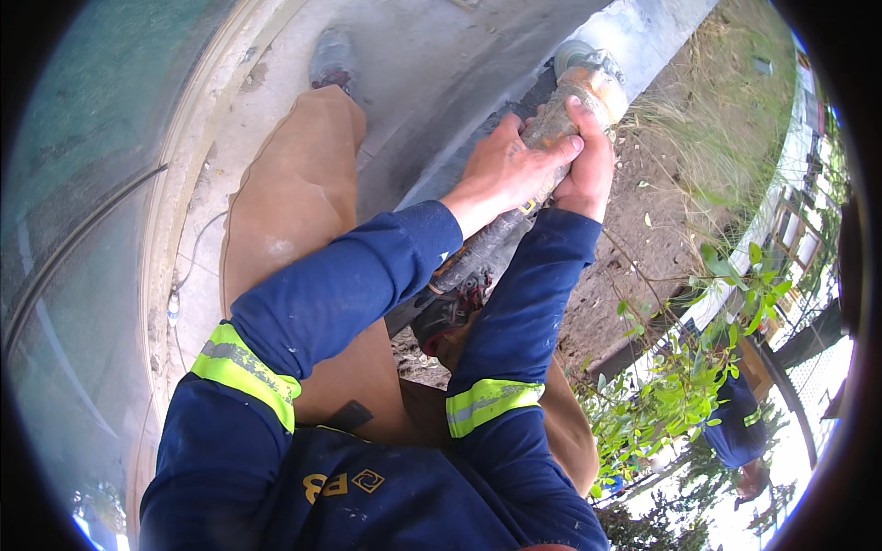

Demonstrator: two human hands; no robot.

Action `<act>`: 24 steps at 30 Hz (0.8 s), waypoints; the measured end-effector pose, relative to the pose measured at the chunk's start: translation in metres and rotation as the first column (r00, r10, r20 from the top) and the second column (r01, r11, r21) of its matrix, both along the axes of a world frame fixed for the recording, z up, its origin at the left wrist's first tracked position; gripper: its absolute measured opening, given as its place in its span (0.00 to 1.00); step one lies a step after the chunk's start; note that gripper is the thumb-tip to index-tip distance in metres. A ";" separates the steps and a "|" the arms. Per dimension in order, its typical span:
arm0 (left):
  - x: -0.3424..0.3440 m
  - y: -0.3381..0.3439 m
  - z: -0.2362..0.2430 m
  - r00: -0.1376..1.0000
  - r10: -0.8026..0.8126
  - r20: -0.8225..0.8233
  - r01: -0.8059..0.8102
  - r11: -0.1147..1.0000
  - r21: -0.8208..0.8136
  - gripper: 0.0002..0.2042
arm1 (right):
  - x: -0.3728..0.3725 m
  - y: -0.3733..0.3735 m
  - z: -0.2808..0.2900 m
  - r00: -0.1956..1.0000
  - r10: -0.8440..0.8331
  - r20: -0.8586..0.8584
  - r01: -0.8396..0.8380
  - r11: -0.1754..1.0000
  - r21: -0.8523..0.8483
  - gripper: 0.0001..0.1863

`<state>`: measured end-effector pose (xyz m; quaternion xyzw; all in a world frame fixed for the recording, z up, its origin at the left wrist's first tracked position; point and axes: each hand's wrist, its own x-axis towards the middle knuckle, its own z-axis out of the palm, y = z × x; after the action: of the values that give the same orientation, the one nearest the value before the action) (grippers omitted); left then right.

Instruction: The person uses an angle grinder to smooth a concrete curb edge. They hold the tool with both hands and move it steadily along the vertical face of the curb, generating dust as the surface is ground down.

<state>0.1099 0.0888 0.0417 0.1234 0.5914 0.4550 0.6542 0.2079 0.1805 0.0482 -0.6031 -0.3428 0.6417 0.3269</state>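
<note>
My left hand [513, 165] and my right hand [585, 165] are closed around the body of a long, dusty grey power grinder [540, 209] with orange markings. The left hand's thumb lies across it, and the right hand grips it from the right. The tool's round head [584, 66] is against the pale, dusty top of a concrete ledge [654, 29]. Its rear end runs down between my forearms toward my knees. The fingertips of my left hand are partly hidden behind the tool.
A glass pane [64, 230] and a cord [184, 275] are at left beside the concrete floor [197, 184]. Dirt [661, 193], grass and a leafy shrub [661, 404] lie right of the ledge. A co-worker in dark blue [735, 422] is at lower right.
</note>
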 end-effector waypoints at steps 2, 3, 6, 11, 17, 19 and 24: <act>-0.004 0.002 0.002 1.000 -0.022 0.000 0.022 1.000 -0.005 0.44 | -0.002 0.001 0.000 1.000 -0.005 -0.015 0.004 1.000 -0.011 0.24; -0.006 0.004 0.004 0.999 -0.041 -0.030 0.041 0.999 -0.004 0.44 | -0.001 0.002 0.001 0.999 -0.018 -0.035 0.018 1.000 -0.025 0.25; -0.006 0.004 0.000 0.997 -0.033 -0.063 0.033 0.999 -0.002 0.45 | -0.002 0.005 -0.002 0.998 -0.009 -0.063 0.007 0.999 -0.039 0.24; -0.004 0.008 -0.002 1.000 -0.011 -0.008 0.011 1.000 -0.001 0.45 | -0.004 0.008 0.000 0.997 -0.001 -0.079 -0.002 0.999 -0.039 0.24; -0.004 0.007 0.001 0.999 0.010 -0.045 -0.010 1.000 -0.007 0.44 | -0.001 0.012 -0.004 0.994 0.105 -0.040 -0.106 0.993 -0.041 0.24; -0.007 0.009 0.002 1.000 -0.011 -0.014 0.011 1.000 -0.017 0.44 | -0.001 0.013 -0.004 0.995 0.083 -0.058 -0.085 0.996 -0.036 0.25; -0.008 0.006 0.010 0.997 -0.037 -0.068 0.034 0.998 -0.049 0.46 | -0.004 0.007 0.003 0.994 0.056 -0.093 -0.062 0.996 -0.065 0.24</act>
<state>0.1016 0.0944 0.0514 0.1340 0.6218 0.4246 0.6443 0.2039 0.1877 0.0514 -0.5734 -0.3233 0.6893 0.3024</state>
